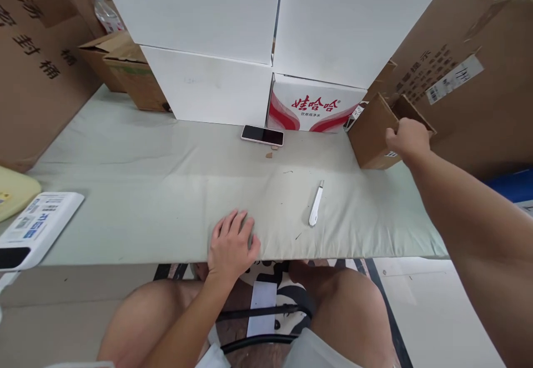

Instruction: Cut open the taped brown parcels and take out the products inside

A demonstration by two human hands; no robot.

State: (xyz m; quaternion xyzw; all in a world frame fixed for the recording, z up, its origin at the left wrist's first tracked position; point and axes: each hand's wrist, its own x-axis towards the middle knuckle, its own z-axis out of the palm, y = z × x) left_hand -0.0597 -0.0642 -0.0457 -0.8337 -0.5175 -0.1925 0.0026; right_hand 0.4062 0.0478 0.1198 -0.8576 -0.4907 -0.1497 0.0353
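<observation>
My left hand (232,243) rests palm down near the front edge of the cloth-covered table (179,190), fingers spread and nothing visible in it. Over at the right, my right hand (408,139) grips the upper rim of a small open cardboard box (370,135); some of its fingertips are hidden behind the box wall. Between the two hands lies a white utility knife (316,204), its tip pointing away from me. A dark-screened phone (262,135) lies farther back, with small brown scraps (269,155) just in front of it.
White boxes (208,85) are stacked along the back, one with red printing (316,104). Large cartons stand at the left (45,68) and right (478,79). Small brown boxes (137,79) sit back left. A white labelled device (41,223) and yellow container (16,190) occupy the left edge.
</observation>
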